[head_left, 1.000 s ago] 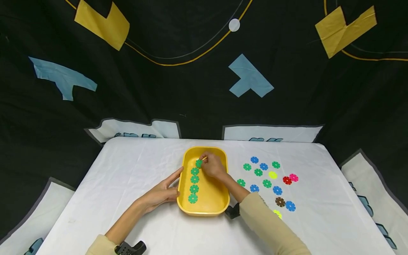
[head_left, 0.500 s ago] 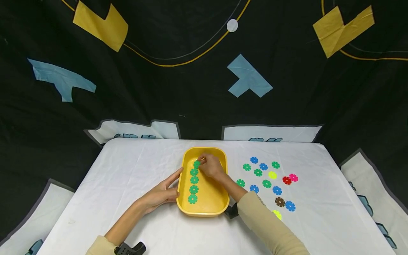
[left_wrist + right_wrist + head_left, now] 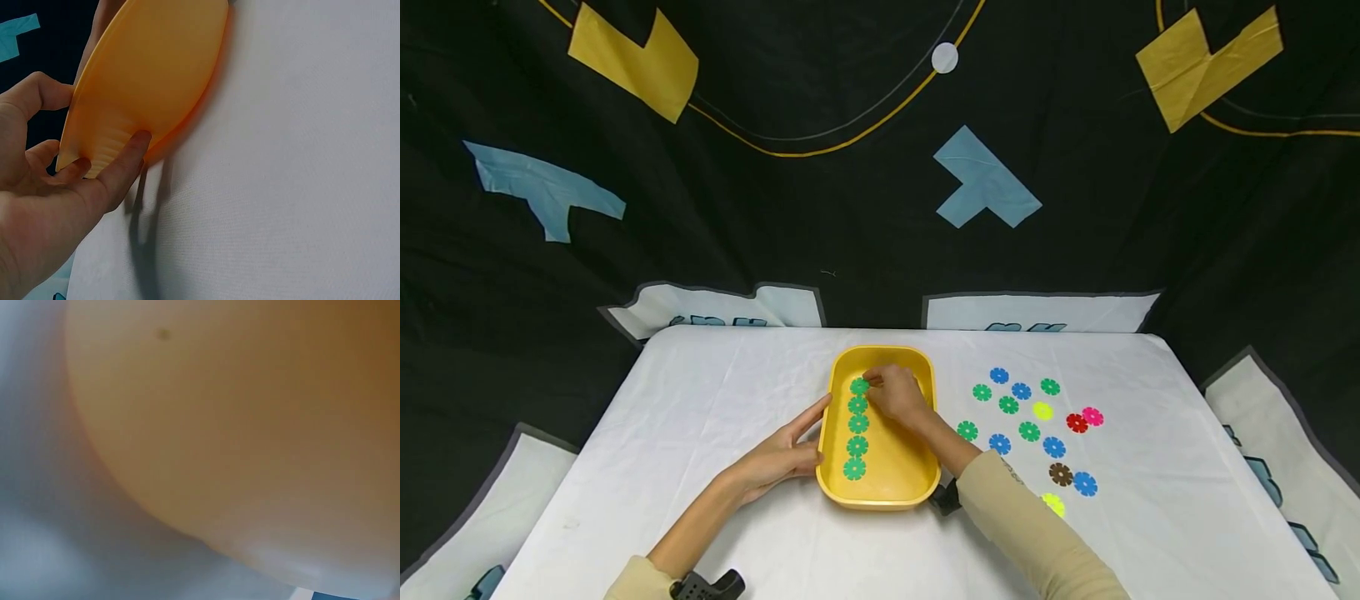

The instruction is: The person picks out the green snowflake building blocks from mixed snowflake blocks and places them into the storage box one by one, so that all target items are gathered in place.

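Observation:
A yellow plastic tray [image 3: 891, 492] lies on the white tablecloth, with a column of green notched interlocking discs [image 3: 857, 447] along its left half. My right hand [image 3: 897, 393] reaches inside and pinches the right edge of the topmost green disc [image 3: 859, 387], just above the column. At the tray's left side my left hand [image 3: 782, 457] presses its spread index finger and thumb on the outer wall. In the left wrist view the thumb [image 3: 128, 162] lies along that wall, near the ribbed part. The right wrist view holds only the tray's blurred wall [image 3: 219, 425]; the hand is hidden there.
Right of the tray lie scattered loose discs: several green and blue, two yellow [image 3: 1042, 411], one red [image 3: 1077, 423], one pink [image 3: 1093, 416] and one brown [image 3: 1061, 475]. A black curtain [image 3: 850, 242] with taped shapes hangs behind the table.
The right hand has shifted slightly left, bringing the topmost green disc left and flatter, in line with the column. The left hand stays against the tray.

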Available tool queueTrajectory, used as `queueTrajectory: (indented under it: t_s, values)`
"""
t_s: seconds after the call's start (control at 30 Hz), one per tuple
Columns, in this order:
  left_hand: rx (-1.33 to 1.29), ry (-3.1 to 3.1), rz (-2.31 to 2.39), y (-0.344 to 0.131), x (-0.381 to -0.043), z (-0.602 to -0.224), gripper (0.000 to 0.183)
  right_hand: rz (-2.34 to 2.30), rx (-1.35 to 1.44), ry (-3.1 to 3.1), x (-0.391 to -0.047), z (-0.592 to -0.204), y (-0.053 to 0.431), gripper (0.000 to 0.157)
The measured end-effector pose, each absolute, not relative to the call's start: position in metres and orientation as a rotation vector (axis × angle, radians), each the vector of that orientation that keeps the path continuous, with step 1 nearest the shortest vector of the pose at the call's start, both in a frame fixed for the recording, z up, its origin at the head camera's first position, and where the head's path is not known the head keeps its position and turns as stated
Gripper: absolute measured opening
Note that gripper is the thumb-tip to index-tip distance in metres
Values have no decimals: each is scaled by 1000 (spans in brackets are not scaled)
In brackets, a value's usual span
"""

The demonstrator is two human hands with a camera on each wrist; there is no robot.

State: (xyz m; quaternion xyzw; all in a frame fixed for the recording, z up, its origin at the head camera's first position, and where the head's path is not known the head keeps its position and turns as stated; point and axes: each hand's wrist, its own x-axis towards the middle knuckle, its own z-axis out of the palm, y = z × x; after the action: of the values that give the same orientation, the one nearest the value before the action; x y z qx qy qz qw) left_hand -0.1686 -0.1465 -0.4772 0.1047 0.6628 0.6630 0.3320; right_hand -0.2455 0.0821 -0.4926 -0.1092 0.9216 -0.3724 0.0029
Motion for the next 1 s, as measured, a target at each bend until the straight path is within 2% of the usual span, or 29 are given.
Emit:
queueTrajectory:
  t_s: [0.2, 0.37, 0.67, 0.83, 1.0]
  values:
    - [280, 1730, 1726, -145, -172, -478, 91, -1152, -347, 2840, -240, -480, 87, 33]
    - [277, 1734, 1726, -143, -172, -479, 91, -1220, -385, 2743, -229, -455, 100, 29]
    - [287, 1739, 1729, -143, -170, -480, 92, -1342, -295, 2778, -203, -418, 159, 23]
    - [282, 1739, 1729, -144, -170, -480, 92, -1301, -253, 2831, -185, -425, 202, 22]
    - [270, 1745, 1728, -146, -170, -479, 92, -1272, -148, 2807, -167, -455, 229, 23]
